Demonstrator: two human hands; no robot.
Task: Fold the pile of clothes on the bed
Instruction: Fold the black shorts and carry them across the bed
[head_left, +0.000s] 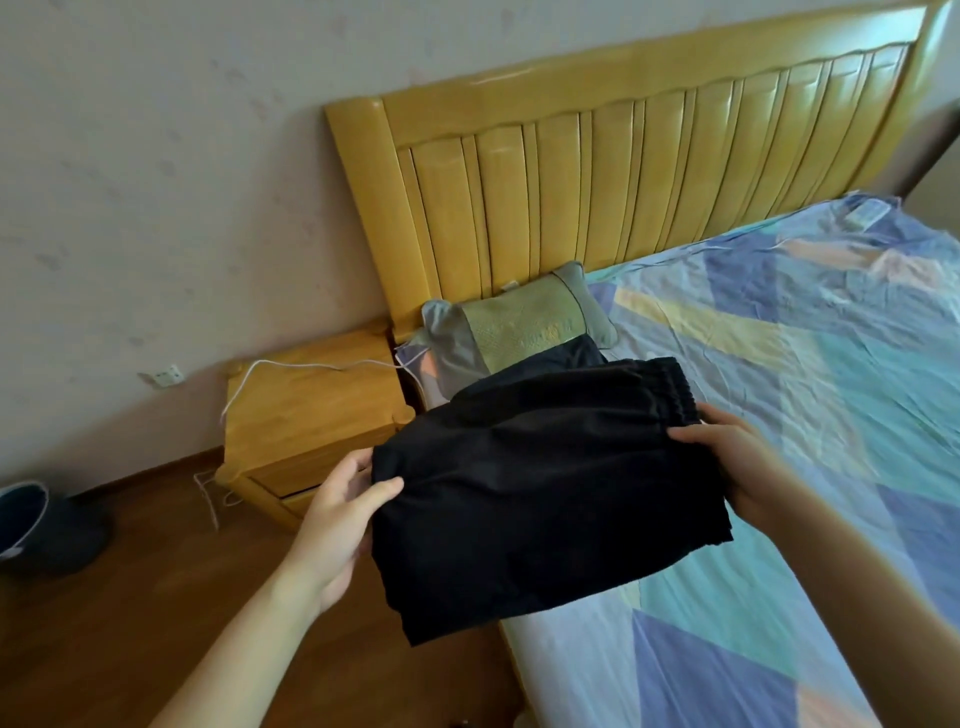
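Head cam looks down at folded black fabric shorts with an elastic waistband (540, 488), held up over the near edge of the wooden bed with its blue patchwork sheet (810, 364). Left hand (337, 519) grips one side, thumb on top; right hand (737, 462) pinches the waistband end. Another dark garment (550, 358) lies on the bed beside a green-grey pillow (519, 322).

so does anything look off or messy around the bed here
Only small things: a white cable trails loose across the nightstand and down to the floor, and the bedsheet is wrinkled. Both hands hold the folded black shorts neatly.
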